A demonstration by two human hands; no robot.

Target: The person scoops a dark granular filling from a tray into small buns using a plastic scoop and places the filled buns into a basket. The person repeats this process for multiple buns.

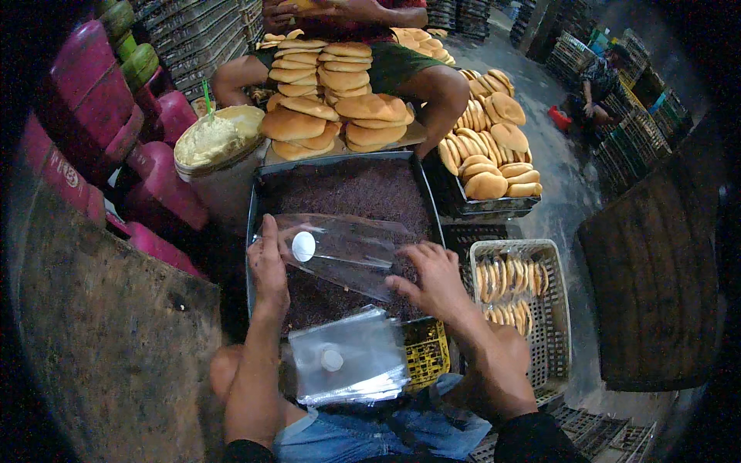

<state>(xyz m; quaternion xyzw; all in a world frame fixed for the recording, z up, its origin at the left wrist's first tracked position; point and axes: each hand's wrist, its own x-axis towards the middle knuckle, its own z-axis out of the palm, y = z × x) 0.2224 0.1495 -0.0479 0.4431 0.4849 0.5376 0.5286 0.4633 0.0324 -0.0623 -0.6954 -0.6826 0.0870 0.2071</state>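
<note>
A clear plastic bag (pixel 351 241) with a round white label is stretched out over a large tray (pixel 429 208) of dark brown sprinkles (pixel 347 185). My left hand (pixel 268 266) grips the bag's left end, fingers pointing up. At its right end is my right hand (pixel 432 278), thumb and fingers apart; whether they touch the film I cannot tell. A stack of flat clear bags (pixel 351 363), the top one also with a white label, lies between my forearms above my lap.
Piled round buns (pixel 340 77) stand beyond the tray, before a seated person (pixel 421 73). A bucket of pale cream (pixel 220 143) sits left, near pink plastic chairs (pixel 96 92). Right are a crate of buns (pixel 494 154) and a pale basket (pixel 556 309) with bagged buns.
</note>
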